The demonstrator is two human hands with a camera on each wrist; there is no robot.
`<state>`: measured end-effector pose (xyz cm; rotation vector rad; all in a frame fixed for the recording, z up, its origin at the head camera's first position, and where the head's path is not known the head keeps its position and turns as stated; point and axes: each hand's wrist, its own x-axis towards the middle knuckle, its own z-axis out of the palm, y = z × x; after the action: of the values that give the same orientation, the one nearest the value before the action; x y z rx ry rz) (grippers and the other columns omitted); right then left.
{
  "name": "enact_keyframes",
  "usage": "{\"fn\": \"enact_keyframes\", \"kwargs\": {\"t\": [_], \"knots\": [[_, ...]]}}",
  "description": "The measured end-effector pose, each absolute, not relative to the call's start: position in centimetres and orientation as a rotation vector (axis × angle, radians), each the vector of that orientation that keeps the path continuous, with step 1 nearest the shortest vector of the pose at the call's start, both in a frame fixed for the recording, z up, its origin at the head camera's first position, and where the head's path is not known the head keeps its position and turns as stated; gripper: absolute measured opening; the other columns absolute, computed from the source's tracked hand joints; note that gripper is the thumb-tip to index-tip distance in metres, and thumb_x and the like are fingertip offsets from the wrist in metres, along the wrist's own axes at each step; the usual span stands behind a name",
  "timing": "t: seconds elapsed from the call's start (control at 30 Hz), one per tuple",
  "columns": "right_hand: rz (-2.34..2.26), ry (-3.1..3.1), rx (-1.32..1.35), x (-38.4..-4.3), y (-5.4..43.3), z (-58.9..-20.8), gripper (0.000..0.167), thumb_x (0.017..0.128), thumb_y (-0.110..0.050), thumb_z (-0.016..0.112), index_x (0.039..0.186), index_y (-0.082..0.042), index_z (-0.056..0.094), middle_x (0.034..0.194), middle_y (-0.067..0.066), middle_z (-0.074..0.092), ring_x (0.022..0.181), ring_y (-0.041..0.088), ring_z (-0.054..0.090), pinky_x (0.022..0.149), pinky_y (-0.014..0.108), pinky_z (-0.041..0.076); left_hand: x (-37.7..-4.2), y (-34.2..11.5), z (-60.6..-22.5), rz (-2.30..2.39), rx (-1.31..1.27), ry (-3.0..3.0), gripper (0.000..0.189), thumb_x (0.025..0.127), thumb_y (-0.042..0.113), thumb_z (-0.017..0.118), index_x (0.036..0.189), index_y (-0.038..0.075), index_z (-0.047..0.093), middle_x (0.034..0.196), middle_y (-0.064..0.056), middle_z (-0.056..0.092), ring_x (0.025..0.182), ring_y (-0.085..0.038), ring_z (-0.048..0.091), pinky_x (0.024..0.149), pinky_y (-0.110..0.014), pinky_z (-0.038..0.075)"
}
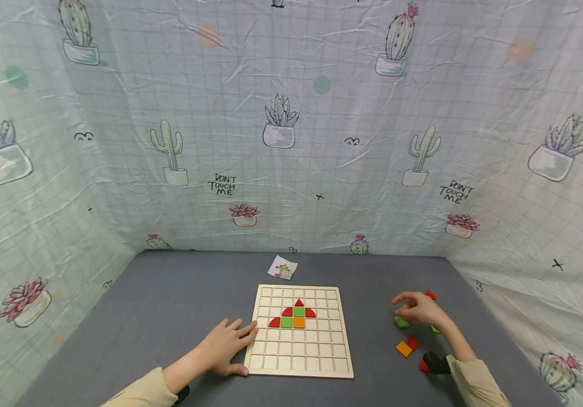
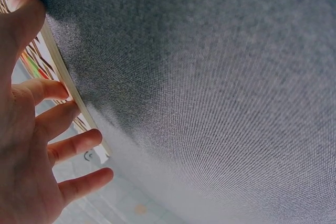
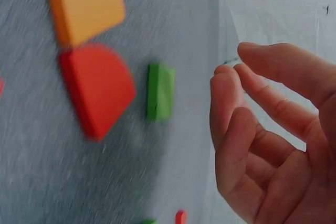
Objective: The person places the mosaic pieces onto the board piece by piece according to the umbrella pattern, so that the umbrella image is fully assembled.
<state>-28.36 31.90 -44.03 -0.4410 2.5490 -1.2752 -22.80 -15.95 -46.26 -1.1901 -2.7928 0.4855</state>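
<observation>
Board (image 1: 301, 364) lies against the left hand (image 1: 226, 345), fingers spread; a shove could jar the laid pieces (image 1: 286, 322). The right hand (image 1: 418, 308) curls loosely, pinching nothing visible; its forearm (image 1: 458, 341), dragging low, could scatter loose pieces (image 1: 404, 349). We count one card (image 1: 282, 268), seven laid pieces (four red, two green, one orange), six loose; that forearm may hide more.

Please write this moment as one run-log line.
left grip: touching grid board edge | right grip: no piece visible, near loose pieces | on board: red, green, orange pieces

Black "DON'T TOUCH ME" lettering (image 1: 224, 185), repeated on the cactus-print cloth (image 1: 317, 169)
</observation>
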Motion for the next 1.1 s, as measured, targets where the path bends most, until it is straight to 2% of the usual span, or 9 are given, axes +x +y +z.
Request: {"fn": "enact_keyframes", "kwargs": {"t": [0.17,0.37,0.67,0.87,1.0,1.1], "knots": [[-1.239,2.573,-0.394,-28.2,33.2,-44.5,0.038,0.083,-0.009,0.060,0.111,0.014,0.051,0.073,0.015,0.063,0.050,0.007,0.044,0.047,0.027,0.039,-22.8,-16.0,-46.2,0.499,-1.193,-2.783,0.081,0.074,0.071,0.043,0.134,0.016,0.042,0.136,0.000,0.045,0.107,-0.020,0.048,0.079,-0.038,0.039],[-1.214,2.551,-0.327,-28.3,33.9,-45.0,0.040,0.082,-0.009,0.060,0.113,0.013,0.049,0.062,0.000,0.055,0.050,0.008,0.044,0.047,0.025,0.037,-22.7,-16.2,-46.1,0.505,-1.197,-2.783,0.081,0.074,0.072,0.042,0.133,0.017,0.042,0.136,0.000,0.045,0.108,-0.020,0.048,0.080,-0.038,0.039],[-1.207,2.515,-0.350,-28.2,34.0,-45.6,0.039,0.080,-0.006,0.061,0.113,0.013,0.050,0.061,0.002,0.057,0.049,0.008,0.041,0.044,0.023,0.033,-22.6,-16.3,-46.2,0.491,-1.247,-2.697,0.081,0.076,0.073,0.035,0.131,0.014,0.045,0.133,-0.003,0.049,0.105,-0.021,0.049,0.076,-0.037,0.039],[-1.205,2.509,-0.359,-28.2,33.7,-45.8,0.035,0.078,-0.002,0.061,0.108,0.012,0.053,0.059,-0.001,0.052,0.048,0.007,0.037,0.044,0.022,0.031,-22.6,-16.2,-46.2,0.494,-1.222,-2.727,0.082,0.074,0.073,0.039,0.132,0.015,0.044,0.134,-0.001,0.048,0.105,-0.020,0.049,0.076,-0.037,0.039],[-1.175,2.539,-0.334,-28.4,33.3,-45.8,0.030,0.076,-0.001,0.061,0.103,0.009,0.056,0.055,-0.002,0.046,0.044,0.006,0.028,0.043,0.021,0.028,-22.7,-16.1,-46.3,0.517,-1.199,-2.746,0.082,0.073,0.073,0.042,0.133,0.016,0.043,0.135,-0.001,0.046,0.105,-0.019,0.048,0.077,-0.037,0.039],[-1.155,2.567,-0.300,-28.5,33.0,-45.9,0.027,0.076,-0.002,0.061,0.102,0.006,0.057,0.055,-0.002,0.047,0.043,0.006,0.028,0.043,0.021,0.027,-22.8,-16.1,-46.4,0.518,-1.190,-2.752,0.082,0.073,0.073,0.042,0.133,0.017,0.042,0.136,0.000,0.046,0.105,-0.018,0.048,0.077,-0.037,0.039]]}}
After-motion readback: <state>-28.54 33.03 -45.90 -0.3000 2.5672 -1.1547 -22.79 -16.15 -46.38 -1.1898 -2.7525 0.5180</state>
